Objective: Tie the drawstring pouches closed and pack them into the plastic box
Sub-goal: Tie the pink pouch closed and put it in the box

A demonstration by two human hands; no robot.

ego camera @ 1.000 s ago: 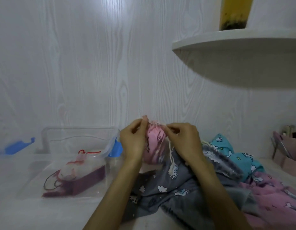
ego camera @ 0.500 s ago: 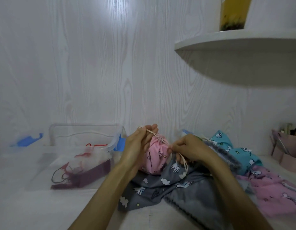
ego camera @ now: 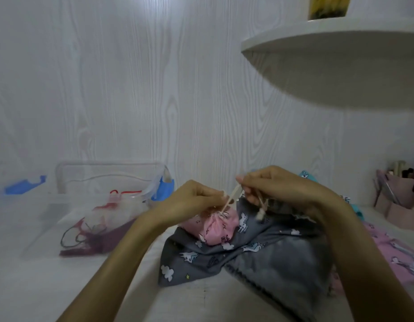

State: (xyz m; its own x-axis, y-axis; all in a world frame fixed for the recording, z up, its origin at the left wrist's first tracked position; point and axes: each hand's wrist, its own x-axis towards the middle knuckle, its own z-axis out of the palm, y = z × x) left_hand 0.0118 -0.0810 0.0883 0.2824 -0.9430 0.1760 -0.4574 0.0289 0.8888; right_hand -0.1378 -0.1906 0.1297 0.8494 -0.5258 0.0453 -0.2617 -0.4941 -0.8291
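The left hand (ego camera: pixel 192 201) and the right hand (ego camera: pixel 278 189) each pinch a piece of the thin cream cotton drawstring (ego camera: pixel 229 201). Both grips are closed tight on the string, with the fingers curled in. The string runs from the two grips down to the small pink cloth pouch with little pictures on it (ego camera: pixel 215 228). The pouch sits just under the hands, and its top is bunched up. One loose end of the string hangs under the right grip, with a small knot (ego camera: pixel 260 214) at its tip.

The pink pouch lies on a grey cloth with unicorns and clouds (ego camera: pixel 201 259), which is spread on the white tabletop (ego camera: pixel 62 287). The clear plastic box with blue clips (ego camera: pixel 68 180) stands off to the side of the left grip, well apart from it. Inside it lies a dark purple pouch with a black cord (ego camera: pixel 89 240). I think there is a white pouch with a red cord there too, but the box wall makes it blurry.

The bow is not done yet, I think. The string is thin and smooth, so it could slip out of a grip if one hand pulls harder than the other. Then the top of the pouch would open up again. A hard pull could also drag the light pouch off the grey cloth.
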